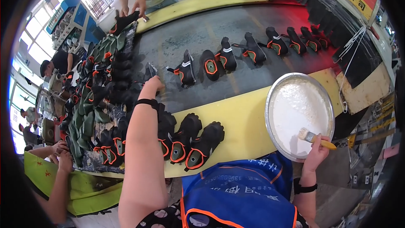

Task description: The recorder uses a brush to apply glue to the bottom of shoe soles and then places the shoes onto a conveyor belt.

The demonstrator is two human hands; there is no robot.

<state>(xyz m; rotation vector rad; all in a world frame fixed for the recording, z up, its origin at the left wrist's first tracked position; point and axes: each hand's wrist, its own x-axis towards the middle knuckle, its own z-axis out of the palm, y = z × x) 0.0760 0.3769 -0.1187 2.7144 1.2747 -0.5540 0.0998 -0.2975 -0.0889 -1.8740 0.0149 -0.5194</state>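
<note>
Nearest me, my right hand (pixel 316 150) grips a glue brush (pixel 314 137) over the white-filled pan (pixel 274 101) while my left hand (pixel 152 83) places a shoe upper (pixel 148 71) on the belt (pixel 202 38), fingers hidden; I judge another brush load comes next.

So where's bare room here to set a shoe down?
Free: the yellow ledge between the three black shoes and the glue pan, and the dark belt behind the shoe row. Crowded: the piled shoes by the left hand.
</note>
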